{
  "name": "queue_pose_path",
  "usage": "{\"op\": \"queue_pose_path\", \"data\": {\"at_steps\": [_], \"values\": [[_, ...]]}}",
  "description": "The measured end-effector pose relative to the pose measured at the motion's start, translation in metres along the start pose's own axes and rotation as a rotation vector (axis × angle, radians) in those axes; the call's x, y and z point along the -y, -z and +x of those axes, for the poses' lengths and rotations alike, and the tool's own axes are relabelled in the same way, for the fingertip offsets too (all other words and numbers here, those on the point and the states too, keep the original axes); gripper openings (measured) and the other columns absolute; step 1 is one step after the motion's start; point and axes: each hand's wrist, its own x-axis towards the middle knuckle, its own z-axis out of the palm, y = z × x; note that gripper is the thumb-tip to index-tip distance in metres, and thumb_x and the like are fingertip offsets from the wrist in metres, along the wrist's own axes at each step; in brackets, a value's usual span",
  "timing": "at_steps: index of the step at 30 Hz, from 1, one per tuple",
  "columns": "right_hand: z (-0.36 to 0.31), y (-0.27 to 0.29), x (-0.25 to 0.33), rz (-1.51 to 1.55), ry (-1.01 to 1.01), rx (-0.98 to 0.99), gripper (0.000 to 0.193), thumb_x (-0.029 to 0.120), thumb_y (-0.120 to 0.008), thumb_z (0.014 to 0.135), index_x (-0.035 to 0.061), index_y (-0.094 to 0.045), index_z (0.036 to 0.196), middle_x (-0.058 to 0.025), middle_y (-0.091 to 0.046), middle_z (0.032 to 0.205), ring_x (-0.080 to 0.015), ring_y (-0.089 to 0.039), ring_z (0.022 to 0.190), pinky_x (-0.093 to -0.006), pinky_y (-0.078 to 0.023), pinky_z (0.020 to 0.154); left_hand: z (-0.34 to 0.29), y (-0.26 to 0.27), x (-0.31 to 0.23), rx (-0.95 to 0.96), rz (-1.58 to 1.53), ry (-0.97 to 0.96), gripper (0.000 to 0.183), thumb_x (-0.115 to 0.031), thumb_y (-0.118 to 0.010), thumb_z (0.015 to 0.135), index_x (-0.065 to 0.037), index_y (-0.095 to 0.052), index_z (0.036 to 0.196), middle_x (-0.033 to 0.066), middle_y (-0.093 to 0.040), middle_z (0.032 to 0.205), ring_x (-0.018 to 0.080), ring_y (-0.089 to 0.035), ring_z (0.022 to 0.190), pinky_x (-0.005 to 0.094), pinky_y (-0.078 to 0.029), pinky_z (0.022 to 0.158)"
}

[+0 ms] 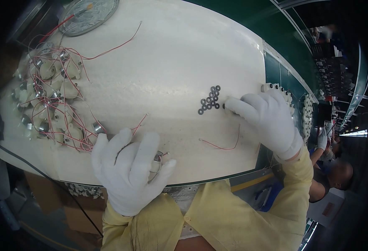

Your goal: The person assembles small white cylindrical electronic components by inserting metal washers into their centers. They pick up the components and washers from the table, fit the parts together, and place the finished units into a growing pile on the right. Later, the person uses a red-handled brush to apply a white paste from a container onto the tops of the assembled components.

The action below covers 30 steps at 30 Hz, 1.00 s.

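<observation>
Small dark metal ring-shaped washers (209,101) are clustered on the white foam-covered bench top (167,67), a little right of centre, and the nearest one at the cluster's right edge is touched by the extended fingertip of the white-gloved right hand (267,119), whose other fingers are loosely curled with nothing gripped. A small cream plastic motor unit with a metal can and thin red leads (158,160) is enclosed by the white-gloved left hand (129,169) at the near edge, the fingers wrapped most of the way round it. A heap of similar cream motor units tangled in red wires (52,104) is seen at the far left, and a loose red wire (223,144) lies between the hands. For the pick to go well, one washer is best slid clear of the cluster before it is pinched, so that neighbours are not dragged along, while the held unit is kept steady.
</observation>
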Motion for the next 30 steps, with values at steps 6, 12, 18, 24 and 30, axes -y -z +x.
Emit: {"op": "queue_pose_path", "data": {"at_steps": [6,12,18,24,30], "values": [[-0.009,0.004,0.005,-0.114,0.034,0.065,0.017,0.017,-0.063,0.078,0.0189,-0.061,0.095,0.0031,-0.048,0.068,-0.0161,-0.054,0.061,-0.0320,-0.043,0.063,0.000,0.001,0.000,0.001,0.000,-0.007,0.050,-0.041,-0.075,0.079,-0.014,-0.066,0.120,0.0025,-0.056,0.091,0.0273,-0.056,0.105,0.0549,-0.036,0.104],[-0.006,0.001,0.005,-0.123,0.045,0.137,0.010,0.017,-0.062,0.079,0.0166,-0.059,0.089,0.0019,-0.050,0.068,-0.0160,-0.054,0.061,-0.0322,-0.043,0.061,0.000,0.000,-0.001,0.005,0.005,-0.014,0.050,-0.036,-0.076,0.077,-0.012,-0.066,0.119,0.0025,-0.057,0.091,0.0276,-0.056,0.105,0.0548,-0.036,0.103],[-0.013,-0.009,0.011,-0.201,0.048,0.006,0.009,0.018,-0.062,0.081,0.0121,-0.058,0.087,-0.0006,-0.052,0.067,-0.0186,-0.059,0.061,-0.0347,-0.044,0.061,0.005,0.000,-0.006,-0.006,0.020,-0.022,0.051,-0.025,-0.077,0.075,-0.007,-0.065,0.121,0.0038,-0.062,0.096,0.0296,-0.058,0.108,0.0541,-0.037,0.105],[-0.044,-0.019,0.005,0.876,-0.260,-0.122,0.028,0.021,-0.061,0.094,0.0016,-0.063,0.113,-0.0082,-0.071,0.092,-0.0251,-0.069,0.079,-0.0323,-0.052,0.066,0.001,0.000,-0.004,-0.026,0.039,-0.054,0.053,-0.021,-0.075,0.077,-0.004,-0.064,0.125,0.0079,-0.065,0.105,0.0320,-0.058,0.110,0.0554,-0.037,0.106],[-0.164,-0.027,0.032,2.261,-0.577,-0.853,0.050,0.039,-0.051,0.102,-0.0013,-0.052,0.133,-0.0123,-0.069,0.088,-0.0157,-0.061,0.062,-0.0341,-0.049,0.064,0.002,-0.002,-0.008,-0.003,0.050,-0.064,0.051,-0.019,-0.073,0.080,-0.001,-0.063,0.126,0.0106,-0.066,0.110,0.0330,-0.058,0.111,0.0559,-0.038,0.107]]}}
